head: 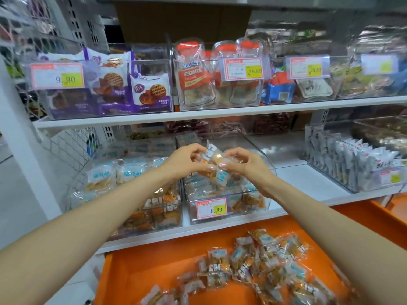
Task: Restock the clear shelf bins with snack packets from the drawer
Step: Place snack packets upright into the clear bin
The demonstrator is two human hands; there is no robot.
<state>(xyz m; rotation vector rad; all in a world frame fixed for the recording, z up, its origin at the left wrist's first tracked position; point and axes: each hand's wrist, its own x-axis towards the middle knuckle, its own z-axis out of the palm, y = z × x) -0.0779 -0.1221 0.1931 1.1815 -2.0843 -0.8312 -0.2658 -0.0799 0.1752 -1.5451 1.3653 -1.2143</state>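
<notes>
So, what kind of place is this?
Most likely a snack shop aisle: clear bins of packets on white shelves, price tags on their fronts, and an orange drawer of spare stock below.

This is a shop, a snack aisle: white shelves (220, 114) run across the frame in two tiers, lined side by side with clear bins (220, 106) full of wrapped biscuits and sweets. Most bins carry a printed price tag (57, 75) on the front, pink-bordered with a yellow patch, reading 9.90 at upper left, 36.80 in the upper middle and 8.80 at lower centre. Along the bottom of the frame an orange drawer (154, 267) stands open below the shelves, with loose snack packets (264, 269) scattered in it.
</notes>
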